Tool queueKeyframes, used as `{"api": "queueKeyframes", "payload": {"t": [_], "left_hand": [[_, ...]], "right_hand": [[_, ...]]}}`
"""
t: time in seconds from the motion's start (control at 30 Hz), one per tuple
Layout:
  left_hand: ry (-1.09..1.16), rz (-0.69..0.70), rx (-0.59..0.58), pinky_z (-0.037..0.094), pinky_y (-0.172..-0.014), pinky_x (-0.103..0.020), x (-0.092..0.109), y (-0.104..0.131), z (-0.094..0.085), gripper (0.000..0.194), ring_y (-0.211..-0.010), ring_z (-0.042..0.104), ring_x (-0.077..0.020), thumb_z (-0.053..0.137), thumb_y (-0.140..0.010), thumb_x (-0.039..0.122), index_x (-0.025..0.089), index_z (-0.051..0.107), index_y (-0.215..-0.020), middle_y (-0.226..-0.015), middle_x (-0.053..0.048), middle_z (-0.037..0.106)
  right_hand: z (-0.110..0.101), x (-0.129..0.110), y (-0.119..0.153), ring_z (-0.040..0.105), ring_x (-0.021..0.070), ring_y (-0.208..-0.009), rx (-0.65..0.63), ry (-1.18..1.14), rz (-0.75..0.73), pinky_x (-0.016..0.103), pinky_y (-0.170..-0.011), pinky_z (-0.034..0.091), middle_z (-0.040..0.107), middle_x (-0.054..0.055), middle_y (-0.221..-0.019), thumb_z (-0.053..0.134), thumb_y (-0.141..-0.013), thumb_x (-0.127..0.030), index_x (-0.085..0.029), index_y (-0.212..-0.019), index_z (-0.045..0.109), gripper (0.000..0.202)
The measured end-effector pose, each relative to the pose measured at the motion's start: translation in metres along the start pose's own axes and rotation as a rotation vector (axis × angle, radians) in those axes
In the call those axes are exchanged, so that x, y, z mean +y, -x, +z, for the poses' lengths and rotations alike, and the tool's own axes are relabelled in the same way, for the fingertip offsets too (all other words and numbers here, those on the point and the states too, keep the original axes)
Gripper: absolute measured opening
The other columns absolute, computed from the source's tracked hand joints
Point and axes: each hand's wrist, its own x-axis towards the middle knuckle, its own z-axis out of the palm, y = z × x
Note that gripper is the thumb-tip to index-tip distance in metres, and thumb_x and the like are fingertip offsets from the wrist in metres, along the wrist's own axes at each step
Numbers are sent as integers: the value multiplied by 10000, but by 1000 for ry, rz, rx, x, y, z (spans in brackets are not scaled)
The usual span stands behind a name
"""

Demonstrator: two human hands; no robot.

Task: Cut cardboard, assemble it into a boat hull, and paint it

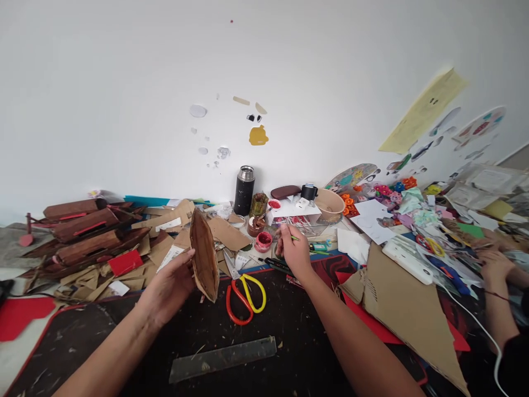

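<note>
My left hand point(171, 286) grips a brown boat-shaped cardboard hull point(205, 256), tilted upright with its hollow side facing me. To the right, my right hand point(294, 251) is closed round a thin tool with a green tip point(295, 238); the rest of it is hidden by the fingers. Beside that hand stands a small open jar of red paint point(263, 241), with a jar of brown paint point(255, 225) behind it. Scissors point(246, 298) with one red and one yellow handle lie between my hands. A clear ruler point(223, 358) rests on the dark mat.
Brown cardboard boats point(88, 231) and scraps pile up at the left. A black flask point(244, 192) stands by the wall, near a beige bowl point(330, 204). Large cardboard point(405, 314), a white power strip point(407, 258) and another person's hand point(494, 267) are at the right.
</note>
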Motion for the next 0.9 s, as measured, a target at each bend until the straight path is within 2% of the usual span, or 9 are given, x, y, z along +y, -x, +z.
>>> {"api": "queueKeyframes", "payload": {"t": [0.13,0.23,0.3,0.43,0.53,0.7,0.8,0.9], "left_hand": [[12,25,16,663,-628,-369,3,-8,-2,190,-745,796,-268,664,-895,154,123,769,-1050,-946,-144,842],[30,33,24,646,-589,-353,5,-11,-3,157,-671,775,-250,652,-893,139,130,765,-1003,-864,-121,831],[42,37,30,660,-620,-355,6,-14,-4,172,-688,784,-253,660,-883,137,137,766,-1019,-859,-118,833],[70,59,38,693,-760,-392,7,-20,-9,196,-780,814,-279,653,-884,134,141,766,-1044,-894,-127,842],[61,63,38,695,-804,-397,6,-22,-13,185,-786,818,-280,633,-902,128,134,769,-1026,-907,-130,844],[68,69,30,690,-783,-388,3,-26,-19,172,-803,818,-288,682,-880,134,142,773,-1025,-886,-119,843],[65,83,2,685,-827,-412,2,-27,-21,230,-872,823,-310,729,-849,140,153,774,-1074,-914,-112,847],[74,85,-5,679,-807,-385,2,-27,-20,232,-824,814,-279,716,-856,128,143,778,-1079,-937,-110,849]], "right_hand": [[7,3,3,550,169,-412,25,-96,40,273,-413,367,533,-43,-497,558,-958,-814,-224,-817,652,614],[15,-6,6,532,157,-388,92,-218,85,265,-384,334,509,-55,-496,621,-902,-837,-221,-781,633,627],[22,-15,9,525,149,-372,115,-273,95,261,-376,335,505,-61,-492,656,-876,-839,-223,-767,620,626],[34,-27,15,540,143,-381,77,-299,45,253,-388,363,507,-57,-480,618,-922,-815,-220,-765,630,616],[37,-28,18,542,134,-396,53,-256,18,248,-403,387,534,-42,-492,599,-944,-800,-214,-754,639,617],[33,-28,17,511,127,-360,104,-329,92,240,-369,370,528,-51,-496,632,-894,-840,-223,-760,614,632],[35,-30,19,515,126,-354,55,-387,148,227,-350,354,525,-47,-490,662,-860,-857,-218,-740,609,652],[42,-31,22,518,126,-351,3,-457,191,223,-337,362,537,-40,-489,672,-850,-863,-211,-744,621,663]]}}
